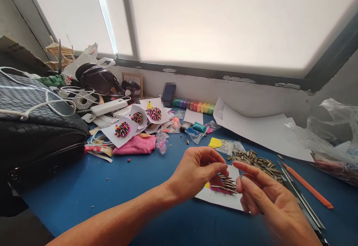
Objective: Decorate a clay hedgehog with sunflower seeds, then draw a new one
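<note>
A pink clay shape (222,190) stuck full of striped sunflower seeds, with a yellow end, lies on a white sheet of paper (216,200) in front of me. My left hand (200,171) is over its top, thumb and fingers closed together; a speck of blue shows by the fingertips, and what they pinch is hidden. Just to the right, my right hand (265,197) has its index finger stretched out. Its thumb and another finger are pinched on a tiny blue bit of clay. A heap of sunflower seeds (258,164) lies behind my right hand.
Right of the seeds lie metal rods (303,197) and an orange stick (309,186). Finished seed figures (122,129) on paper and a pink cloth (135,144) are at left. Behind are clay packs (195,106), a teal pack (199,127) and yellow clay (215,143). A black bag (41,126) stands far left.
</note>
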Motion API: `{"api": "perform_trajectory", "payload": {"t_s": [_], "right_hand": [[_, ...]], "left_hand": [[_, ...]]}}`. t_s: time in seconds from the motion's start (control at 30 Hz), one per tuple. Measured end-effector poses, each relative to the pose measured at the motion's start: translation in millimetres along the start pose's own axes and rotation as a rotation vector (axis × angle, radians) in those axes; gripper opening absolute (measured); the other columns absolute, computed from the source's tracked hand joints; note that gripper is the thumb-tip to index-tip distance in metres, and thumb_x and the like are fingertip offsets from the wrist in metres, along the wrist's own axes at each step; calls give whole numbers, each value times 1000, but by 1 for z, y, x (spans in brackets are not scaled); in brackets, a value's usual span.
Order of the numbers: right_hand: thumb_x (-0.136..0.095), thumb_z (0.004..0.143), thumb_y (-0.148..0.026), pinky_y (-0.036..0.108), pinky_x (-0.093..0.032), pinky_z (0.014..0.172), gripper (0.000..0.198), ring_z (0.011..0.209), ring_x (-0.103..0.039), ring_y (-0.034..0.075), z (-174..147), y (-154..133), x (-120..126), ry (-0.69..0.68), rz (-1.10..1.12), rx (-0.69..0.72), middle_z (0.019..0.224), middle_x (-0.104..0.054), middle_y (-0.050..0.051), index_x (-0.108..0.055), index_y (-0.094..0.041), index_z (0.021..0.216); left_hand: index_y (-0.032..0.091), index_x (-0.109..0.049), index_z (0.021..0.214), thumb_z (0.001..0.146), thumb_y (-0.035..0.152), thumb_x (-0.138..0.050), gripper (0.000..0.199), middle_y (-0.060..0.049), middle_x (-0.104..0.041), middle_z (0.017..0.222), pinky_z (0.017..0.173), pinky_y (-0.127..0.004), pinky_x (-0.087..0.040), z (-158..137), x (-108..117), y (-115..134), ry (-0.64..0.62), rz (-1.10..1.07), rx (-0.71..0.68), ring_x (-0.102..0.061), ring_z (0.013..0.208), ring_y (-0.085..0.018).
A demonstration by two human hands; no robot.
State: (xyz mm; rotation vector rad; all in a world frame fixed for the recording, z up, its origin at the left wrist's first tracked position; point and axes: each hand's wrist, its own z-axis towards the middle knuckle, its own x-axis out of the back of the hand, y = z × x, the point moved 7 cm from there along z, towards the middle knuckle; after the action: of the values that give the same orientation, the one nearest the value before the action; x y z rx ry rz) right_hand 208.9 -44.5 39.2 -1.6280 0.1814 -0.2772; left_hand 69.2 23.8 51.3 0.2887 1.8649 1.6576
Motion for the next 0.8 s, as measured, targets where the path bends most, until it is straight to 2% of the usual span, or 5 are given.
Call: {"api": "perform_trajectory", "payload": {"t_s": [0.07, 0.23, 0.37, 0.53, 0.8], "right_hand": [[-77, 70, -49, 23, -46, 47, 40, 45, -48, 9, 5, 0, 9, 68, 22, 29, 68, -64, -1, -73, -26, 102], [-73, 68, -39, 19, -50, 55, 20, 52, -54, 9, 8, -5, 26, 179, 64, 118, 71, -64, -1, -65, -23, 59], [-73, 68, -46, 19, -48, 49, 24, 50, -52, 9, 11, -6, 29, 186, 86, 67, 67, -62, -1, -69, -23, 63], [-84, 51, -56, 21, -46, 45, 41, 45, -49, 8, 15, -9, 33, 284, 46, 11, 63, -63, -1, -73, -21, 70], [-80, 49, -66, 21, -41, 42, 50, 47, -47, 9, 17, -19, 59, 409, -51, 0, 52, -54, -1, -61, -20, 54]], "left_hand": [[11, -62, 81, 75, 39, -74, 31, -5, -70, 74, 53, -21, -50, 1, 1, 0, -24, -21, 18, -63, 52, -10], [12, -59, 81, 81, 53, -66, 42, -6, -69, 72, 46, -19, -47, -1, -12, -12, -210, -93, 146, -64, 49, -12], [13, -55, 75, 80, 51, -68, 40, 0, -63, 61, 43, -17, -44, -4, -17, -17, -259, -122, 146, -63, 46, -11], [13, -58, 76, 77, 48, -72, 38, -1, -65, 66, 44, -17, -43, -5, -19, -25, -276, -125, 191, -62, 47, -10], [13, -58, 75, 83, 62, -58, 50, 4, -53, 49, 42, -18, -38, -6, -24, -39, -334, -119, 248, -56, 40, -9]]}}
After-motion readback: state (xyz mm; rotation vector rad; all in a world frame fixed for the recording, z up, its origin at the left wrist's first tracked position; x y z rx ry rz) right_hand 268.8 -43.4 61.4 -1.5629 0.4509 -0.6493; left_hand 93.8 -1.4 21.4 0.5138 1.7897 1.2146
